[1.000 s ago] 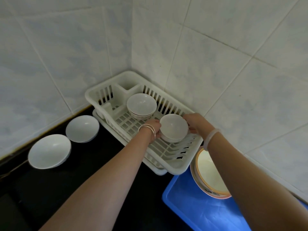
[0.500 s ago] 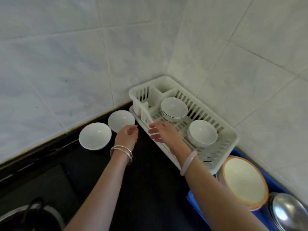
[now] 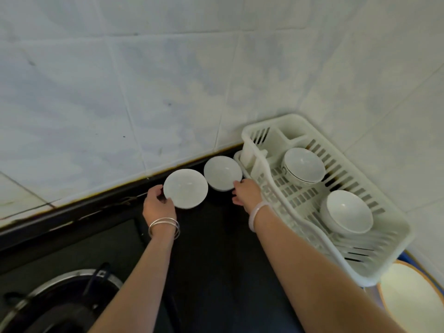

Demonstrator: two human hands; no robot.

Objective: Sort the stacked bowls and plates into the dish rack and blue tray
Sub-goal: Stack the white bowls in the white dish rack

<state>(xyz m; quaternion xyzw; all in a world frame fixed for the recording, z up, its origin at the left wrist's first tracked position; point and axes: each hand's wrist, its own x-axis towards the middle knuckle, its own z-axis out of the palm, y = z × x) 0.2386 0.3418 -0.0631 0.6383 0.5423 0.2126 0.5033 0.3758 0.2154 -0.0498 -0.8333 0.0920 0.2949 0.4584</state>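
Down in the near left corner of the black counter we're seeing a gas burner, partly cut off by the frame. Moving right, our left hand, with thin metal bangles sitting on the wrist, is curling its fingers around the left rim of a white bowl, thumb on the near side. So it's half closed and taking hold of that bowl, though we can't tell if the bowl is lifting off the counter or sitting on it. This bowl is sitting near the counter's back edge, right under the tiled wall.

Just beside it, nearly touching, a second white bowl is sitting at the back edge too, right up against the left end of the dish rack. Our right hand, wearing a pale bangle, is reaching to its near right rim with loosely bent fingers; the fingertips are touching or almost touching the rim, and we can't tell if it's actually gripping.

The white dish rack is filling the back right corner of the counter. Inside it, a gold-trimmed bowl is sitting toward the far end, next to the cutlery compartment, and a plain white bowl is sitting toward the near end, both upright.

At the near right edge, an orange-rimmed plate is peeking out below the rack, with a sliver of the blue tray showing beside it.
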